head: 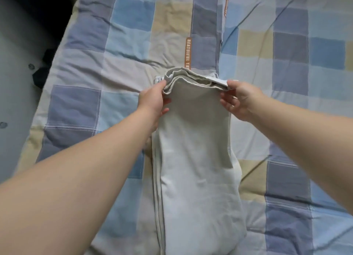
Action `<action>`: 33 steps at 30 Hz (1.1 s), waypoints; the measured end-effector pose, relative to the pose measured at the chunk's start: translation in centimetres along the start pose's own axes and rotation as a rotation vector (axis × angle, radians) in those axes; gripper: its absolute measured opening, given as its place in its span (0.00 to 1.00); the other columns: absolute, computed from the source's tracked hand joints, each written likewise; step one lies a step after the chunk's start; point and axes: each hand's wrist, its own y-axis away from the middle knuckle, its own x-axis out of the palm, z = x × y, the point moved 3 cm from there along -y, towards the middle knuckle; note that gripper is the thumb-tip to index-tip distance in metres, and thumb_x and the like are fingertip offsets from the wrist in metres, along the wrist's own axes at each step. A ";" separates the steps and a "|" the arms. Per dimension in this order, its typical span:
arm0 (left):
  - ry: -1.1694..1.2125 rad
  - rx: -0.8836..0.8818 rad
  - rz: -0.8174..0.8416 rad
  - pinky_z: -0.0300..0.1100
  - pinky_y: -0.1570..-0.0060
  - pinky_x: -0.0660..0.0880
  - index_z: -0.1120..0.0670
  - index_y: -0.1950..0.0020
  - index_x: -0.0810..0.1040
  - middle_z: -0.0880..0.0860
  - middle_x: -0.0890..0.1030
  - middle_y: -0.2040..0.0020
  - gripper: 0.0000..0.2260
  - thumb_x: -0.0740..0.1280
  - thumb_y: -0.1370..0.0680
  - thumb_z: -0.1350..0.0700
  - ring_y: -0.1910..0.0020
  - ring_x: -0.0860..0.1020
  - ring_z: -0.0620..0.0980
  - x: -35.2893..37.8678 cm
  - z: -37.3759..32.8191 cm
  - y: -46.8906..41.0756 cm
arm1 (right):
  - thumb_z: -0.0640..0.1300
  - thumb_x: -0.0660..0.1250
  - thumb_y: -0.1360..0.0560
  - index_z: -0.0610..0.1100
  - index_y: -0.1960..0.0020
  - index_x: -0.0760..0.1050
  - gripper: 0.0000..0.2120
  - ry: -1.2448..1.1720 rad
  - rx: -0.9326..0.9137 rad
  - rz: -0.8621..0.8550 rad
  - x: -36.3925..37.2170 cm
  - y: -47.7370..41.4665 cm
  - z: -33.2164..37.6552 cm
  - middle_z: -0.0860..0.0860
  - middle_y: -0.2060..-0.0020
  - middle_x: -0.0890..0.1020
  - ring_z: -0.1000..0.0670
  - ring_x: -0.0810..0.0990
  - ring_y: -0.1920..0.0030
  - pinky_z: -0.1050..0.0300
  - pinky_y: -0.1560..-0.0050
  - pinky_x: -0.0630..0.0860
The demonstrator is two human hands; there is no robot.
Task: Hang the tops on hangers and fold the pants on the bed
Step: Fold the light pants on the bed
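Pale grey-beige pants [196,159] lie lengthwise down the middle of the bed [118,50], doubled into a long narrow strip. Their far end is lifted off the quilt and curls over in layers. My left hand [152,100] pinches the left corner of that raised end. My right hand [238,100] pinches the right corner, where a white inner lining shows. Both forearms reach in from the bottom corners of the view. No tops or hangers are in sight.
A checked quilt in blue, grey and beige squares covers the bed. A dark garment [43,71] hangs at the bed's left edge. Grey floor [17,67] runs along the left side.
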 end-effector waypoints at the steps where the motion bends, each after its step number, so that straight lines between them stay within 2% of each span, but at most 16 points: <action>1: -0.015 0.018 0.005 0.42 0.57 0.74 0.48 0.39 0.79 0.51 0.82 0.42 0.10 0.64 0.18 0.48 0.55 0.81 0.49 0.3 0.5 -1.0 | 0.43 0.64 0.18 0.47 0.49 0.75 0.02 0.018 0.011 0.058 0.0 -1.1 -0.4 0.51 0.61 0.80 0.53 0.81 0.62 0.57 0.59 0.79; 4: -0.061 0.100 0.035 0.44 0.53 0.76 0.44 0.24 0.68 0.49 0.76 0.31 0.20 0.63 0.17 0.51 0.46 0.82 0.51 0.7 2.6 -2.3 | 0.45 0.66 0.18 0.49 0.39 0.73 0.08 0.087 0.013 0.198 -1.1 -2.7 -2.0 0.52 0.48 0.84 0.49 0.83 0.49 0.51 0.51 0.79; 6: -0.083 0.124 0.029 0.45 0.53 0.77 0.45 0.20 0.63 0.49 0.77 0.32 0.25 0.64 0.17 0.53 0.44 0.82 0.51 0.4 4.7 -1.4 | 0.45 0.67 0.19 0.48 0.36 0.72 0.13 0.185 -0.010 0.193 -2.9 -2.4 -3.8 0.50 0.45 0.85 0.47 0.84 0.46 0.48 0.48 0.80; 8: -0.142 0.147 0.005 0.47 0.46 0.78 0.47 0.21 0.66 0.48 0.80 0.38 0.24 0.65 0.17 0.55 0.42 0.82 0.50 -0.4 7.8 1.0 | 0.45 0.68 0.20 0.45 0.35 0.74 0.14 0.322 -0.047 0.131 -5.5 -1.1 -6.8 0.49 0.48 0.85 0.47 0.84 0.46 0.47 0.45 0.79; 10: -0.219 0.175 -0.008 0.45 0.38 0.76 0.49 0.24 0.70 0.50 0.79 0.36 0.22 0.67 0.18 0.58 0.39 0.80 0.46 -1.5 11.3 4.4 | 0.45 0.68 0.20 0.44 0.37 0.77 0.13 0.420 -0.075 0.024 -8.5 0.9 -10.6 0.49 0.49 0.85 0.47 0.82 0.46 0.49 0.45 0.78; 12: -0.312 0.187 0.011 0.40 0.35 0.73 0.47 0.26 0.71 0.49 0.77 0.31 0.22 0.69 0.19 0.58 0.36 0.77 0.42 -2.6 14.6 8.2 | 0.46 0.69 0.21 0.44 0.36 0.77 0.15 0.477 -0.090 -0.037 -11.4 3.6 -14.2 0.49 0.45 0.82 0.50 0.81 0.45 0.58 0.48 0.77; 14: -0.454 0.192 0.023 0.43 0.29 0.69 0.47 0.26 0.71 0.47 0.74 0.28 0.23 0.70 0.20 0.56 0.30 0.73 0.44 -3.6 17.5 11.6 | 0.48 0.70 0.21 0.44 0.31 0.72 0.21 0.508 -0.058 -0.057 -13.6 6.3 -17.8 0.50 0.41 0.79 0.56 0.79 0.49 0.66 0.54 0.73; 16: -0.609 0.205 0.001 0.48 0.26 0.65 0.47 0.25 0.71 0.47 0.72 0.26 0.24 0.71 0.21 0.55 0.26 0.69 0.47 -4.6 20.1 14.8 | 0.51 0.70 0.22 0.45 0.25 0.65 0.29 0.560 0.025 -0.053 -15.5 8.7 -21.4 0.50 0.37 0.75 0.54 0.76 0.46 0.63 0.47 0.70; 19: -0.794 0.184 -0.059 0.48 0.24 0.59 0.48 0.23 0.68 0.49 0.63 0.20 0.29 0.72 0.23 0.52 0.23 0.63 0.51 -5.6 23.2 18.5 | 0.57 0.70 0.22 0.47 0.20 0.55 0.39 0.564 0.220 0.041 -17.5 11.4 -26.4 0.50 0.34 0.72 0.48 0.73 0.38 0.51 0.36 0.70; 21: -0.824 0.141 -0.099 0.50 0.23 0.57 0.48 0.21 0.63 0.49 0.58 0.18 0.34 0.73 0.24 0.49 0.21 0.58 0.53 -6.2 25.2 20.3 | 0.58 0.71 0.24 0.48 0.21 0.56 0.39 0.541 0.281 0.090 -18.2 12.6 -28.6 0.53 0.37 0.73 0.50 0.75 0.41 0.53 0.41 0.72; 23: -0.789 0.101 -0.134 0.51 0.22 0.57 0.49 0.19 0.58 0.50 0.57 0.18 0.38 0.73 0.24 0.49 0.20 0.57 0.51 -6.8 26.8 21.6 | 0.57 0.73 0.25 0.49 0.24 0.60 0.36 0.543 0.287 0.126 -18.6 13.2 -30.0 0.58 0.44 0.74 0.57 0.76 0.48 0.58 0.49 0.72; 24: -0.760 0.086 -0.154 0.51 0.23 0.58 0.49 0.19 0.56 0.50 0.58 0.19 0.40 0.74 0.25 0.49 0.21 0.58 0.51 -7.0 27.3 21.9 | 0.57 0.74 0.26 0.49 0.26 0.62 0.34 0.543 0.295 0.150 -18.7 13.2 -30.4 0.59 0.46 0.74 0.58 0.75 0.49 0.57 0.49 0.71; 27: -0.580 0.007 -0.192 0.46 0.29 0.68 0.51 0.19 0.57 0.51 0.67 0.23 0.39 0.75 0.25 0.51 0.27 0.68 0.50 -7.7 28.3 22.2 | 0.56 0.75 0.26 0.49 0.32 0.66 0.29 0.546 0.319 0.168 -19.2 13.0 -30.8 0.53 0.42 0.77 0.50 0.79 0.45 0.49 0.47 0.75; 30: -0.401 -0.103 -0.219 0.34 0.50 0.74 0.53 0.25 0.63 0.47 0.76 0.36 0.31 0.74 0.24 0.54 0.45 0.79 0.44 -8.0 28.7 21.8 | 0.55 0.75 0.26 0.48 0.37 0.68 0.25 0.528 0.336 0.158 -20.0 12.8 -29.9 0.51 0.45 0.80 0.48 0.82 0.52 0.51 0.49 0.79; 31: -0.395 -0.144 -0.219 0.35 0.55 0.75 0.53 0.29 0.66 0.48 0.78 0.39 0.27 0.73 0.24 0.54 0.50 0.79 0.43 -8.1 28.7 21.6 | 0.54 0.75 0.26 0.47 0.38 0.71 0.23 0.496 0.363 0.178 -20.2 12.9 -29.5 0.51 0.46 0.80 0.49 0.81 0.54 0.51 0.49 0.80; 33: -0.413 -0.224 -0.198 0.42 0.59 0.77 0.53 0.36 0.72 0.51 0.81 0.44 0.19 0.72 0.25 0.55 0.54 0.80 0.46 -8.2 28.8 21.3 | 0.48 0.75 0.25 0.45 0.40 0.76 0.17 0.397 0.432 0.237 -20.2 13.4 -28.9 0.51 0.51 0.81 0.51 0.77 0.60 0.53 0.51 0.81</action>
